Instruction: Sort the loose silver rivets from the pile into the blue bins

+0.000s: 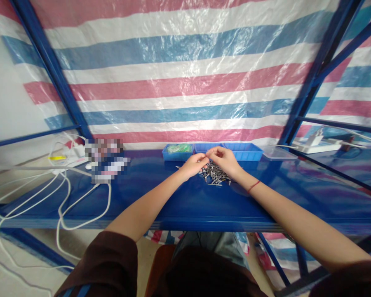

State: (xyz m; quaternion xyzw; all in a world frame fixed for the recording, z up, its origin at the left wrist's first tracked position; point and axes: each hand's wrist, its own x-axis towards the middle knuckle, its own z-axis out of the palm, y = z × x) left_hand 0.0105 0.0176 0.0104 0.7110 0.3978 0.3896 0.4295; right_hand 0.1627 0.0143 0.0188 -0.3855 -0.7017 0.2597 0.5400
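Observation:
A pile of small silvery metal pieces, perhaps rivets or screws (216,174), lies on the blue tabletop (160,202). Just above its left side, my left hand (195,165) has its fingers drawn together. My right hand (223,160) meets it from the right, thumb and forefinger pinched close to the left fingertips. Whatever sits between the fingers is too small to make out. Behind the hands stand blue plastic bins in a row; the left bin (177,156) contains green and clear bagged material. The right bin (245,152) is the widest, and my right hand partly covers the middle bin (200,147).
A clear plastic lid (278,152) lies right of the bins. White cables (68,198) loop over the table's left side and hang off its edge. A power strip (317,144) rests at the right. Blue metal posts (54,78) frame a striped plastic sheet (179,86).

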